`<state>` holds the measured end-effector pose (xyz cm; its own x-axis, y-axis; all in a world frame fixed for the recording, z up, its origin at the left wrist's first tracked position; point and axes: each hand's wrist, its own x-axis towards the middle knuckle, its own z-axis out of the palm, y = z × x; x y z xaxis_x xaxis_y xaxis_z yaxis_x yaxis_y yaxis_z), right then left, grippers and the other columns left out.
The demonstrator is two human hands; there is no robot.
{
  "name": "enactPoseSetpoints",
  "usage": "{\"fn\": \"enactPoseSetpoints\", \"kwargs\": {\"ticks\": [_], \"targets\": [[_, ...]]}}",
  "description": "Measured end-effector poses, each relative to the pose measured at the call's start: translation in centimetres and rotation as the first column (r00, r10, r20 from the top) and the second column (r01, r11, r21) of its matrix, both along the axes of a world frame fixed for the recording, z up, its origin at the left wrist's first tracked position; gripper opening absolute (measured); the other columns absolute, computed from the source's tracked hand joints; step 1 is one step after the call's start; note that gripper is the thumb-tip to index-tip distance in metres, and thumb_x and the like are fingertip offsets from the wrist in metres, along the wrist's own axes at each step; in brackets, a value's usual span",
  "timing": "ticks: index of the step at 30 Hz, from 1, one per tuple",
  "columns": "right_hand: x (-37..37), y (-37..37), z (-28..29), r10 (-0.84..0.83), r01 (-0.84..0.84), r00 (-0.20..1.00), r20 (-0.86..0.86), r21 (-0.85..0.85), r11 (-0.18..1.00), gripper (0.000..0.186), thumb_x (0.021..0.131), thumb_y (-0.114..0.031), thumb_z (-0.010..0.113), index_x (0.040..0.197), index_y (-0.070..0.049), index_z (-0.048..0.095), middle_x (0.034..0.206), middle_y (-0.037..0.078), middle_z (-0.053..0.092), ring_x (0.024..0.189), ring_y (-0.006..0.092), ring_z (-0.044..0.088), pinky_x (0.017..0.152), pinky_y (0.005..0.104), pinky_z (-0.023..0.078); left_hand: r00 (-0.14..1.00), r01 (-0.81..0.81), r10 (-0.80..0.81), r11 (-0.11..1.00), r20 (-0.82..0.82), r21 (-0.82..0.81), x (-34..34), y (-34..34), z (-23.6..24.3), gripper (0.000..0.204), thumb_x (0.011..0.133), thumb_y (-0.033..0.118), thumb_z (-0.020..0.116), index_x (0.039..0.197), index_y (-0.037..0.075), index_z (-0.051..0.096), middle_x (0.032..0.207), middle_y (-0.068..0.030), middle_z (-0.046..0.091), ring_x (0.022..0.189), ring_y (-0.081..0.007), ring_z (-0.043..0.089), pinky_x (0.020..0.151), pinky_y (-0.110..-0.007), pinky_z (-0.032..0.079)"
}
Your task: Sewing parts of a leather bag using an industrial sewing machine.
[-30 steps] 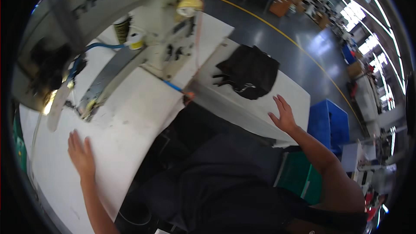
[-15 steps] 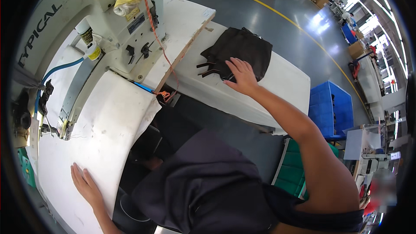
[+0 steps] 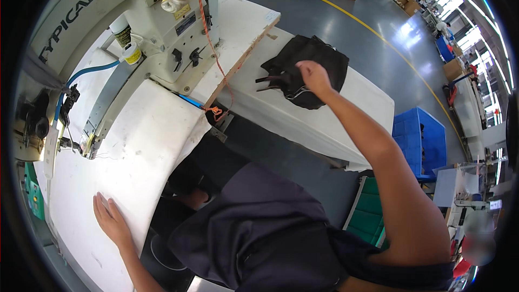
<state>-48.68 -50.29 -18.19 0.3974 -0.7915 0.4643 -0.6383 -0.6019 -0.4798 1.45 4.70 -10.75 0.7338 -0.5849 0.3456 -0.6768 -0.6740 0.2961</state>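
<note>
My right hand [image 3: 316,80] reaches over a pile of dark fabric pieces [image 3: 330,65] on the white side table. Its fingers are pinched together, closed on the upper fabric; the fingertips' exact grip is partly hidden. Narrow straps stick out from the pile's left side, and a pale edge shows along its near side. On the white sewing table, my left hand [image 3: 112,221] lies flat, open, with nothing in it. The large sewing machine [image 3: 157,38] stands beyond that hand, its needle end [image 3: 89,143] low over the table top.
An orange cord [image 3: 204,16] hangs down the machine to the table joint. At the right stand a blue crate [image 3: 419,140] and a green-lined container [image 3: 367,211]. A wooden edge [image 3: 243,59] divides the tables. A yellow line [image 3: 346,12] crosses the grey floor.
My right hand has gone from spread fingers on the dark pile to a pinch, and the pale edge shows more. My left hand stays flat. The whole view has shifted slightly.
</note>
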Motion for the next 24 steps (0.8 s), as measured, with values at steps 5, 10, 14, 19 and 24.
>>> {"fn": "enactPoseSetpoints", "kwargs": {"ticks": [5, 10, 14, 19, 24], "targets": [[-1.9, 0.5, 4.1, 0.028, 0.052, 0.969, -0.247, 0.309, 0.950, 0.032, 0.095, -0.031, 0.069, 0.112, -0.005, 0.075, 0.114, 0.018, 0.074, 0.111, 0.0372, 0.069, 0.098, 0.0420, 0.054, 0.998, 0.023, -0.024, 1.000, 0.063, 0.016, 0.8, 0.8, -0.7, 0.045, 0.108, 0.023, 0.052, 0.144, -0.003, 0.055, 0.152, -0.0252, 0.049, 0.142, -0.0402, 0.046, 0.119, -0.046, 0.036], [1.6, 2.7, -1.0, 0.070, -0.028, 0.837, -0.542, 0.086, 0.996, 0.070, 0.083, -0.044, 0.078, 0.142, -0.011, 0.058, 0.148, 0.018, 0.053, 0.140, 0.0370, 0.048, 0.116, 0.0533, 0.038, 0.999, 0.025, -0.025, 1.000, 0.047, 0.001, 0.1, 0.7, -0.4, 0.045, 0.107, 0.023, 0.052, 0.144, -0.002, 0.056, 0.152, -0.0249, 0.050, 0.142, -0.0405, 0.046, 0.119, -0.046, 0.036], [5.2, 5.1, -4.2, -0.069, 0.057, 0.722, -0.688, -0.040, 0.998, 0.081, 0.083, -0.035, 0.079, 0.155, -0.019, 0.045, 0.162, 0.020, 0.034, 0.151, 0.0372, 0.032, 0.122, 0.0602, 0.026, 1.000, 0.003, -0.003, 1.000, 0.012, -0.013, -1.0, 0.4, 0.6, 0.044, 0.107, 0.022, 0.052, 0.144, -0.002, 0.056, 0.152, -0.0248, 0.050, 0.142, -0.0402, 0.046, 0.118, -0.046, 0.036], [4.9, 2.7, -6.8, -0.240, 0.158, 0.618, -0.749, -0.180, 0.971, 0.067, 0.089, -0.019, 0.068, 0.152, -0.025, 0.048, 0.161, 0.021, 0.036, 0.150, 0.0377, 0.034, 0.120, 0.0619, 0.031, 0.999, 0.033, -0.033, 0.999, 0.022, -0.011, -0.6, -0.1, 0.5, 0.044, 0.107, 0.021, 0.052, 0.144, -0.002, 0.056, 0.151, -0.0248, 0.051, 0.141, -0.0399, 0.047, 0.118, -0.046, 0.037], [2.7, 1.6, -1.7, -0.092, 0.063, 0.889, -0.448, -0.079, 0.995, 0.045, 0.089, -0.012, 0.065, 0.133, -0.017, 0.063, 0.141, 0.017, 0.060, 0.128, 0.0380, 0.059, 0.105, 0.0492, 0.050, 1.000, 0.012, -0.011, 0.999, 0.019, -0.037, -0.5, 0.7, 0.0, 0.043, 0.107, 0.021, 0.052, 0.142, -0.003, 0.057, 0.150, -0.0248, 0.052, 0.140, -0.0401, 0.048, 0.117, -0.046, 0.038]]}}
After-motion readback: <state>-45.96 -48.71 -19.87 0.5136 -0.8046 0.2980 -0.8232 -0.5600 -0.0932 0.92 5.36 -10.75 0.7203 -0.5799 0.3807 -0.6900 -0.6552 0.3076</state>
